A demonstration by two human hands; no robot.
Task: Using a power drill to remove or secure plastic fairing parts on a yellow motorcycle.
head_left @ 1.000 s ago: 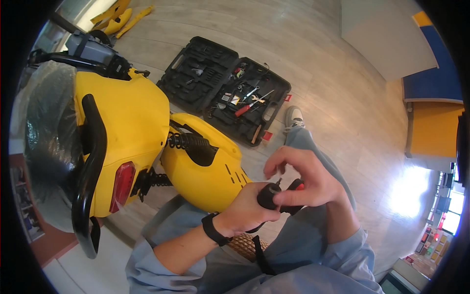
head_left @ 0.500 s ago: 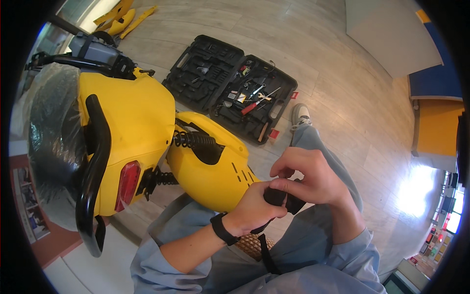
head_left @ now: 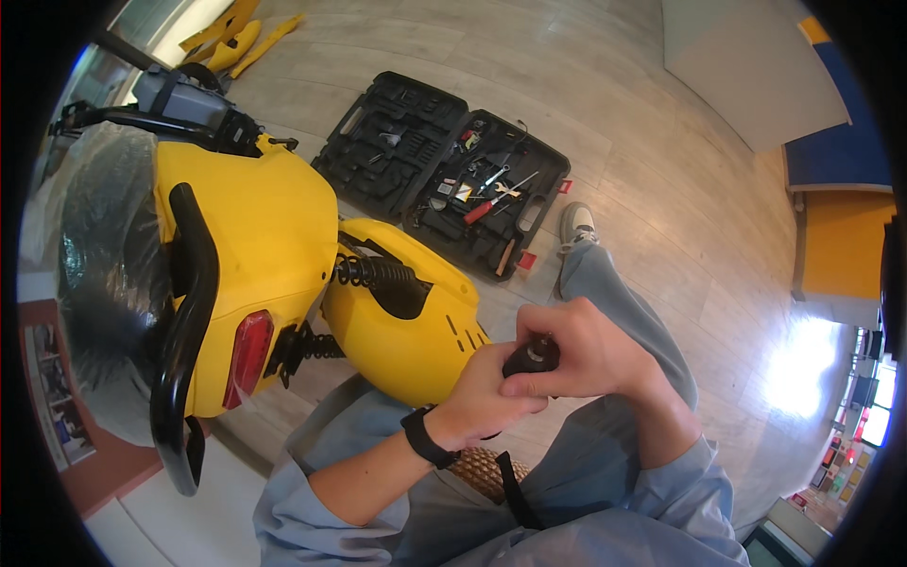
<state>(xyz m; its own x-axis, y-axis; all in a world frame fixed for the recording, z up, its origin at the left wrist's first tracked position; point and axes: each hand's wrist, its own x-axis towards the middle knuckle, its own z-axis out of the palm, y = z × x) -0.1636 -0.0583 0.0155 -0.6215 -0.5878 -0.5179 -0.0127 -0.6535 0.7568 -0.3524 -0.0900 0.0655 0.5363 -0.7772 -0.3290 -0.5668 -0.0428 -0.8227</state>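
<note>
Close together over my lap, both of my hands are on a black hand tool [head_left: 531,359] that looks like a cordless drill. Its rounded nose, with a small metal tip, points up toward me. My left hand [head_left: 484,392] is wrapped round the tool's body, which is mostly hidden under the fingers. Curled around the nose from the right side is my right hand [head_left: 590,350], the thumb lying along its near edge. Just beyond my left hand stands the yellow rear fender [head_left: 406,331] of a scooter, apart from the tool.
The scooter's yellow tail [head_left: 255,217] has a red light [head_left: 249,359], a black grab bar [head_left: 189,331] and a plastic-wrapped seat [head_left: 109,265]. An open black tool case [head_left: 416,194] with a red screwdriver [head_left: 479,213] lies on the floor. Yellow panels [head_left: 236,47] lie far left.
My right hand has shifted left and closed round the tool's nose. The tool has turned, so its metal tip now shows. The scooter and tool case stay in place.
</note>
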